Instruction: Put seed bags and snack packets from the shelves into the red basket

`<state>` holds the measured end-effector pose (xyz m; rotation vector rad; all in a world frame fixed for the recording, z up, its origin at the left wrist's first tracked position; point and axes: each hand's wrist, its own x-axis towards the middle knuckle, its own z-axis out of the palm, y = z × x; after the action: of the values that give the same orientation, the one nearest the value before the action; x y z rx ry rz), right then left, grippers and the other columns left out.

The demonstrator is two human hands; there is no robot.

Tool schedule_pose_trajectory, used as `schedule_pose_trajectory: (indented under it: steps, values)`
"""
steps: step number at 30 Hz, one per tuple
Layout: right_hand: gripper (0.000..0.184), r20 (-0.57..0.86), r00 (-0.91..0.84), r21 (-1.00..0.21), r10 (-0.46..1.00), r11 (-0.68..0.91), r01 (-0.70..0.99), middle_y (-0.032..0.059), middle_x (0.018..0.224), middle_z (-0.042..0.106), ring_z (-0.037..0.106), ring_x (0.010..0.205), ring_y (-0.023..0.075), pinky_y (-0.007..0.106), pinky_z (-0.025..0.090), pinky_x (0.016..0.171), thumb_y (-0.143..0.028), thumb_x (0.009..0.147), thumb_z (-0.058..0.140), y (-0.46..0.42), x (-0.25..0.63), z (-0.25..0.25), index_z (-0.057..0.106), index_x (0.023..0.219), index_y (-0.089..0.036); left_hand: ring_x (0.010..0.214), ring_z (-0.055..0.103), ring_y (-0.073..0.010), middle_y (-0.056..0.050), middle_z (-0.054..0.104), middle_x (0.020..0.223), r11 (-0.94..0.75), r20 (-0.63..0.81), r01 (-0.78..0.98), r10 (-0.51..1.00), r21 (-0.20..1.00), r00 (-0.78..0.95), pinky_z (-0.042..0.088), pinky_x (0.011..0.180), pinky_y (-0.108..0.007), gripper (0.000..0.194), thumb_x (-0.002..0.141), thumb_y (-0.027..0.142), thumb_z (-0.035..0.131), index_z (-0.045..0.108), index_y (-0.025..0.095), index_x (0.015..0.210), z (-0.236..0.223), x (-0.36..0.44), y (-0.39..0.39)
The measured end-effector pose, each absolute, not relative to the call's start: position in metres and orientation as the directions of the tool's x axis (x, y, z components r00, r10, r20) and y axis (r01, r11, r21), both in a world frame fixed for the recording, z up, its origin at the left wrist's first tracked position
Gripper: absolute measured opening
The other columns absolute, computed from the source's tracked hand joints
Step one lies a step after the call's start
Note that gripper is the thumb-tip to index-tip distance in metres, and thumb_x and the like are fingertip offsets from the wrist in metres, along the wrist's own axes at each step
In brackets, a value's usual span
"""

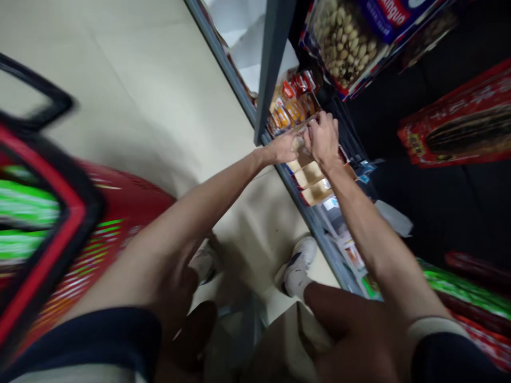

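Observation:
Both my hands reach into a low shelf, close together over a divided cardboard box (313,175) with pale compartments. My left hand (285,148) is at the box's far end near the shelf edge, its fingers closed and partly hidden. Beside it, my right hand (324,137) has curled fingers pressed down at the same end. Something clear and shiny shows between the fingertips, but I cannot make out what it is. Just beyond the hands sit small orange-wrapped snack packs (289,113) and red-wrapped packs (299,84).
A grey upright post (273,58) rises from the shelf edge (235,80) near my left hand. Bags of pistachios (347,45) and a red seed bag (459,117) hang at the right. On the left stands a red basket (131,189) with a black handle and green packs (26,213).

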<state>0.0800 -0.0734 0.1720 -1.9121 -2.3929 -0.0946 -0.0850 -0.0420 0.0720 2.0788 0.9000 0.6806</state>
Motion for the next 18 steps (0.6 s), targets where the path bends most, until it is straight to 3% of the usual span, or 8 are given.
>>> schedule_pose_trajectory:
  steps: [3,5,7,8,10,12,15,18]
  values:
    - [0.021,-0.002,-0.447,-0.008,0.895,0.447,0.895,0.0231,0.140,0.064,0.054,0.138,0.0407,0.059,0.043,0.117,-0.026,0.109,0.054,-0.105,0.056,0.199,0.072,0.116,-0.016,0.126,0.071,-0.0358,-0.023,0.076,0.135,-0.684,0.036,0.483,0.595,0.547,0.803,0.057,0.114,-0.047,0.046,0.091,0.019,0.067,0.073,0.007,0.135,0.134,-0.170,-0.091]
    - [0.023,-0.047,-0.567,0.054,0.822,0.569,0.821,0.0254,0.134,0.067,0.058,0.131,0.0408,0.056,0.044,0.111,-0.024,0.108,0.054,-0.133,0.036,0.215,0.074,0.114,-0.015,0.121,0.073,-0.0374,-0.024,0.079,0.123,-0.804,-0.066,0.455,0.468,0.382,0.881,0.057,0.113,-0.050,0.035,0.093,0.017,0.062,0.078,0.009,0.123,0.180,-0.245,-0.134]
    - [0.027,-0.078,-0.646,0.140,0.759,0.650,0.747,0.0279,0.130,0.068,0.062,0.124,0.0397,0.053,0.045,0.105,-0.024,0.110,0.052,-0.164,0.014,0.234,0.077,0.114,-0.014,0.122,0.072,-0.0379,-0.024,0.079,0.119,-0.838,-0.067,0.454,0.456,0.302,0.887,0.054,0.116,-0.051,0.032,0.093,0.016,0.059,0.080,0.012,0.117,0.228,-0.331,-0.183]
    - [0.028,-0.092,-0.669,0.174,0.737,0.674,0.718,0.0281,0.129,0.069,0.064,0.121,0.0389,0.052,0.046,0.103,-0.024,0.111,0.052,-0.181,0.004,0.245,0.077,0.115,-0.014,0.125,0.071,-0.0368,-0.023,0.078,0.122,-0.804,-0.034,0.512,0.528,0.303,0.849,0.053,0.119,-0.050,0.035,0.095,0.017,0.057,0.080,0.013,0.121,0.250,-0.375,-0.210]
    - [0.029,-0.123,-0.694,0.199,0.710,0.702,0.683,0.0265,0.128,0.070,0.067,0.117,0.0378,0.050,0.048,0.101,-0.025,0.111,0.051,-0.217,-0.016,0.268,0.078,0.114,-0.014,0.125,0.071,-0.0320,-0.018,0.079,0.127,-0.561,0.053,0.747,0.810,0.355,0.583,0.053,0.118,-0.043,0.040,0.098,0.017,0.050,0.078,0.016,0.127,0.282,-0.461,-0.264]
    - [0.029,-0.153,-0.697,0.171,0.700,0.714,0.679,0.0241,0.125,0.072,0.070,0.115,0.0376,0.049,0.051,0.100,-0.024,0.110,0.051,-0.253,-0.034,0.290,0.078,0.111,-0.014,0.117,0.073,-0.0262,-0.011,0.081,0.124,-0.171,0.057,0.871,0.985,0.460,0.163,0.055,0.111,-0.034,0.037,0.101,0.019,0.049,0.079,0.019,0.122,0.296,-0.538,-0.315]
    - [0.035,-0.137,-0.687,0.047,0.714,0.697,0.715,0.0217,0.121,0.075,0.075,0.111,0.0375,0.048,0.057,0.098,-0.028,0.111,0.047,-0.303,-0.057,0.311,0.079,0.114,-0.015,0.105,0.074,-0.0217,-0.008,0.082,0.108,0.389,-0.248,0.818,0.919,0.424,-0.308,0.053,0.095,-0.024,0.026,0.095,0.014,0.057,0.079,0.014,0.109,0.292,-0.619,-0.389]
    - [0.038,-0.090,-0.624,-0.171,0.777,0.605,0.778,0.0157,0.126,0.079,0.079,0.112,0.0368,0.049,0.061,0.091,-0.040,0.113,0.045,-0.340,-0.071,0.316,0.080,0.121,-0.027,0.083,0.069,-0.0191,-0.002,0.071,0.074,0.592,-0.447,0.740,0.783,0.319,-0.434,0.047,0.076,-0.023,0.008,0.081,0.007,0.071,0.072,0.014,0.080,0.278,-0.653,-0.451]
